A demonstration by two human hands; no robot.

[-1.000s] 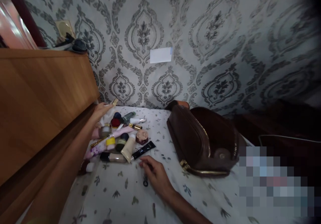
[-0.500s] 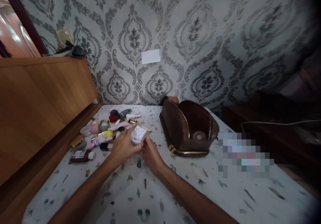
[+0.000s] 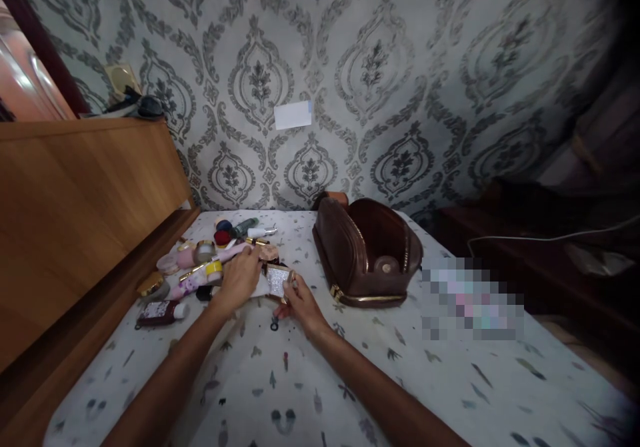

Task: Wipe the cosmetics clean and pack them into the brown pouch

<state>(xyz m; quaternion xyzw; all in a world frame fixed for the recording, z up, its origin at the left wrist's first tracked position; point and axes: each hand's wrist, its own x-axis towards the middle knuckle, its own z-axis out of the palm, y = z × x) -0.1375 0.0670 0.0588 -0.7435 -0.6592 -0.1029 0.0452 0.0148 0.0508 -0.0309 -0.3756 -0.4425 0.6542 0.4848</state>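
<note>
My right hand [image 3: 303, 307] has hold of a glittery silver square case [image 3: 278, 281] with gold-coloured edging, just left of the frame's centre and below its middle. My thumb and fingers are closed on the case's right side, and its sparkling face shows. My left hand [image 3: 241, 275] is to the left of it, palm down over the cosmetics with the fingers bent; I cannot tell whether they grip anything. Just beyond those fingertips is a round patterned compact [image 3: 270, 252]. Below my right fingers a small dark ring [image 3: 274, 325] shows against the printed white cloth [image 3: 273, 380].

Left of centre, around my left hand, lie a yellow-banded jar [image 3: 214, 269], a purple-flowered tube [image 3: 191, 285], a gold-lidded jar [image 3: 151, 283] and, lowest of these, a dark red bottle [image 3: 157, 313] with a white cap. Farther back are a red round item [image 3: 222, 237], a green tube [image 3: 244, 227] and a white tube [image 3: 259, 232] with a silvery end.

Right of centre, a brown bag [image 3: 343, 243] stands unzipped, well apart from the cosmetics. A wooden panel [image 3: 90, 193] fills the left side, and a white card [image 3: 293, 115] shows against patterned wallpaper [image 3: 373, 67] at upper centre.
</note>
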